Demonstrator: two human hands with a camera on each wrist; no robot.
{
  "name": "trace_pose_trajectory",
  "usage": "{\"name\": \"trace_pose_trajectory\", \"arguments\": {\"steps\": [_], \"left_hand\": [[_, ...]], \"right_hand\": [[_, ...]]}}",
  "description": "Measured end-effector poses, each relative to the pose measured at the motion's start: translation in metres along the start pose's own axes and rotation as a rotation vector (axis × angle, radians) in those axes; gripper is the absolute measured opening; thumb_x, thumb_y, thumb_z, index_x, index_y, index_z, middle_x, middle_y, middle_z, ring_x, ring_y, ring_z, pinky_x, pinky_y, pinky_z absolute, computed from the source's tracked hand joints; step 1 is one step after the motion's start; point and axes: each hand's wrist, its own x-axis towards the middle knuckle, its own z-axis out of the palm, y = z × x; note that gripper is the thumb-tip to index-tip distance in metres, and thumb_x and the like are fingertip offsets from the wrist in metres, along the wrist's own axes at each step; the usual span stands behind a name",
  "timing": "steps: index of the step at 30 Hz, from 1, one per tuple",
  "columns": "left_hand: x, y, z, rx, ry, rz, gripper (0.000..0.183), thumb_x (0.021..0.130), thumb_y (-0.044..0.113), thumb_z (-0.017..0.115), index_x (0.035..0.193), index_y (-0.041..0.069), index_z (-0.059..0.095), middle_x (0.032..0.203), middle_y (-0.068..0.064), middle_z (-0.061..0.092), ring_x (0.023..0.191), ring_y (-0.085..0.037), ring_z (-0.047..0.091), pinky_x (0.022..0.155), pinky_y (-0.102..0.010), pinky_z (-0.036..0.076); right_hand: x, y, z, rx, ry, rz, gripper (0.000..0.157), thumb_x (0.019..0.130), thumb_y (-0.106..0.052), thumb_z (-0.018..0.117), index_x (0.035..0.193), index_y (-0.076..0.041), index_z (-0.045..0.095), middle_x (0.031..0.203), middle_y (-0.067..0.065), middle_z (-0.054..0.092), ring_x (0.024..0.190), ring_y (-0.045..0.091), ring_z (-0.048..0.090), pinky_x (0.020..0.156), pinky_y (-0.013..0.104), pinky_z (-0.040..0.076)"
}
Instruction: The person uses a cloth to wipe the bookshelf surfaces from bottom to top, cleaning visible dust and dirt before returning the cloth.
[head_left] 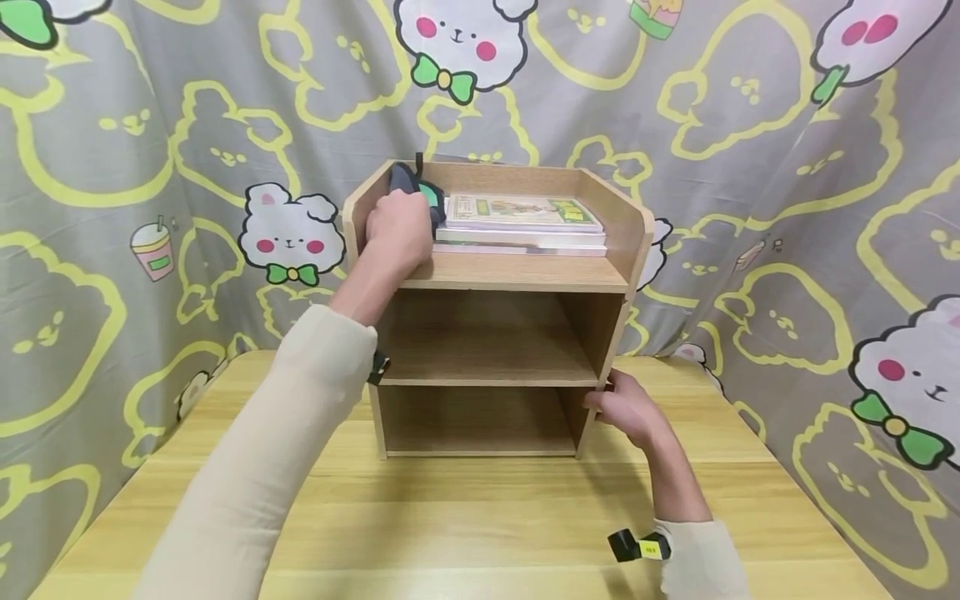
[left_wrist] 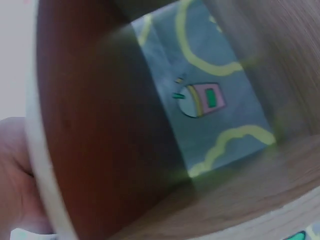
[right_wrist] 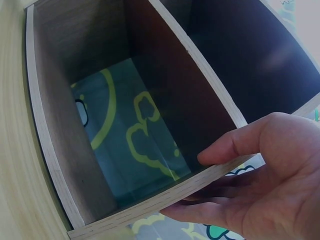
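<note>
A light wood shelf unit (head_left: 517, 273) with three levels stands upright on the table. At the left end of its top level, my left hand (head_left: 401, 223) grips a dark grey, soft-looking item with a green patch (head_left: 433, 200) and a small black loop; its fingers are largely hidden behind the back of the hand. Beside that item lies a stack of books (head_left: 521, 218). My right hand (right_wrist: 270, 175) holds the front edge of the right side panel (right_wrist: 195, 184) at the lower level, thumb inside and fingers outside.
The shelf unit's middle compartment (head_left: 487, 337) and lower compartment (head_left: 480, 421) face me. In the left wrist view a patterned curtain (left_wrist: 210, 100) shows through the open back. The wooden table (head_left: 450, 525) reaches towards me, with the curtain around its back and sides.
</note>
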Motion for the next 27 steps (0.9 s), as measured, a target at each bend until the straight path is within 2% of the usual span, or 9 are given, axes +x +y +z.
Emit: {"name": "trace_pose_trajectory", "arguments": {"steps": [6,10,16,21,24,27], "left_hand": [[-0.039,0.009,-0.004,0.079,0.049,0.056,0.028,0.092,0.011,0.063,0.115,-0.003,0.070,0.108,-0.022,0.069,0.091,-0.034,0.065,0.082,-0.051,0.058],[-0.066,0.011,-0.008,0.108,0.093,0.090,0.024,0.096,0.011,0.059,0.111,-0.002,0.072,0.101,-0.020,0.070,0.089,-0.034,0.067,0.079,-0.052,0.059],[-0.100,0.008,-0.014,0.105,0.140,0.134,0.021,0.094,0.008,0.060,0.109,-0.005,0.068,0.098,-0.020,0.069,0.084,-0.034,0.067,0.075,-0.051,0.060],[-0.112,0.002,-0.010,0.062,0.184,0.158,0.029,0.090,0.006,0.066,0.115,-0.007,0.061,0.106,-0.022,0.066,0.091,-0.038,0.067,0.079,-0.054,0.059],[-0.116,-0.001,-0.005,0.009,0.196,0.182,0.042,0.086,0.006,0.075,0.121,-0.006,0.055,0.115,-0.022,0.062,0.101,-0.039,0.062,0.083,-0.057,0.057],[-0.117,-0.006,0.006,0.003,0.285,0.237,0.047,0.082,0.004,0.078,0.120,-0.006,0.052,0.113,-0.021,0.060,0.102,-0.038,0.059,0.085,-0.053,0.057]], "right_hand": [[0.000,0.001,-0.001,0.015,-0.005,-0.004,0.063,0.088,-0.004,0.054,0.145,0.015,0.035,0.141,0.033,0.048,0.122,0.035,0.055,0.098,0.046,0.052],[0.002,0.002,-0.001,0.021,-0.001,-0.009,0.062,0.088,-0.003,0.053,0.144,0.015,0.036,0.141,0.034,0.047,0.121,0.037,0.054,0.096,0.044,0.052],[0.002,0.003,-0.001,0.025,0.001,-0.010,0.062,0.087,-0.002,0.054,0.144,0.014,0.037,0.139,0.033,0.049,0.119,0.036,0.055,0.094,0.042,0.052],[0.003,0.002,-0.001,0.022,0.002,-0.010,0.062,0.086,-0.003,0.053,0.144,0.014,0.037,0.137,0.032,0.050,0.122,0.038,0.054,0.095,0.042,0.052],[0.003,0.003,-0.001,0.025,0.008,-0.006,0.062,0.086,-0.002,0.053,0.143,0.014,0.038,0.137,0.031,0.051,0.122,0.038,0.053,0.095,0.042,0.051],[0.003,0.005,0.000,0.025,0.006,-0.009,0.061,0.086,-0.002,0.053,0.143,0.014,0.038,0.137,0.031,0.051,0.121,0.037,0.054,0.095,0.041,0.052]]}}
